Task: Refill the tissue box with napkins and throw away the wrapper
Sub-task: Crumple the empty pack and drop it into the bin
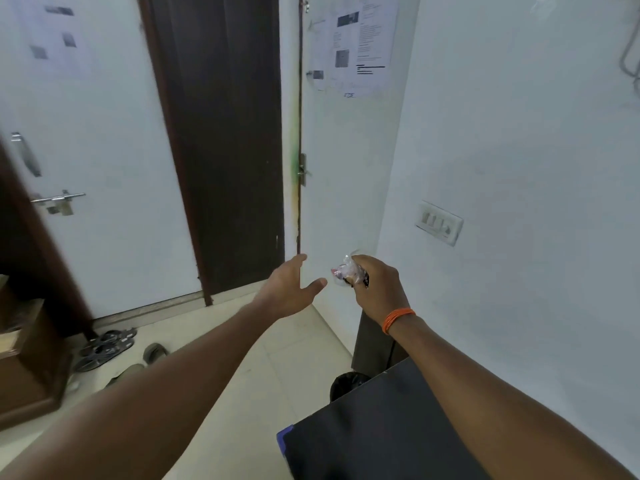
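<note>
1. The right hand (375,284) is closed into a fist around a crumpled, clear plastic wrapper (346,270) with pink and dark print; the crinkled, shiny film bulges out of the fist on the thumb side.
2. A bundle of thin orange thread bands (397,319) circles the right wrist.
3. The left hand (289,289) is held out beside the right one, empty, with fingers spread and thumb apart, the palm turned towards the wrapper. The two hands are near each other but not touching.
4. Both bare forearms reach forward from the bottom of the view, and the wrapper is held in the air in front of a pale, smooth painted wall (519,150).
5. Below the right forearm lies the matt black flat top of a desk (374,434), with a blue edge at its near left corner.
6. Just past the desk's far left edge, on the floor, stands a round bin lined with a black plastic bag (348,382), mostly hidden by the desk.
7. A white rectangular switch plate (439,223) sits on the wall to the right of the hands.
8. Ahead is a dark brown wooden door frame (221,140) between two white doors; the left one carries a metal sliding bolt (59,199).
9. Printed paper sheets (367,43) are stuck on the right door.
10. Dark sandals (107,344) lie on the pale tiled floor (277,358) at the left, beside a brown wooden cabinet (24,375).
</note>
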